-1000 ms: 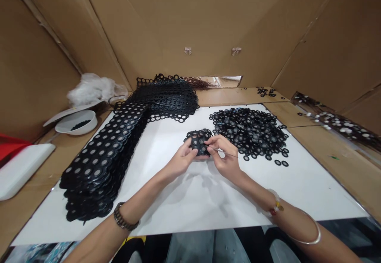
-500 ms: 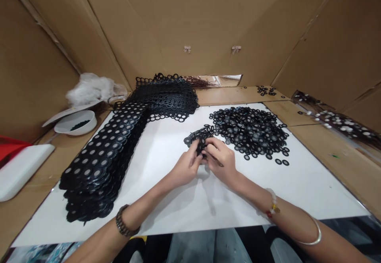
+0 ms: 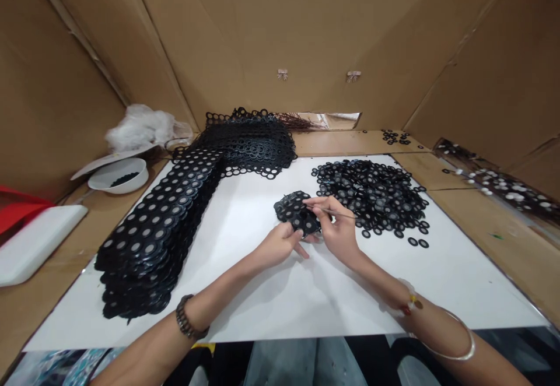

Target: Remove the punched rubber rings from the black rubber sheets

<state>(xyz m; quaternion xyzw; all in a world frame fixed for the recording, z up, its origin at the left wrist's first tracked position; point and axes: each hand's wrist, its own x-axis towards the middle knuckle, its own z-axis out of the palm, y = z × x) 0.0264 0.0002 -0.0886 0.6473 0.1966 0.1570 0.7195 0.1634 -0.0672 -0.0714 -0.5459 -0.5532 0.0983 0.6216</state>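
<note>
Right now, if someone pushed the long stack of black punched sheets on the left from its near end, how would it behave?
Probably not as one block: the stack of punched sheets has staggered edges, so layers would likely shear. Each sheet looks thin and mostly holes, so likely floppy. Many layers deep, it seems fairly heavy on the white board.

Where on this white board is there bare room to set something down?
Bare: the near right corner of the white board, between the pile of loose black rings and the near edge; also the strip between the long stack of black punched sheets and the left hand. Crowded: the left side and far right.
</note>
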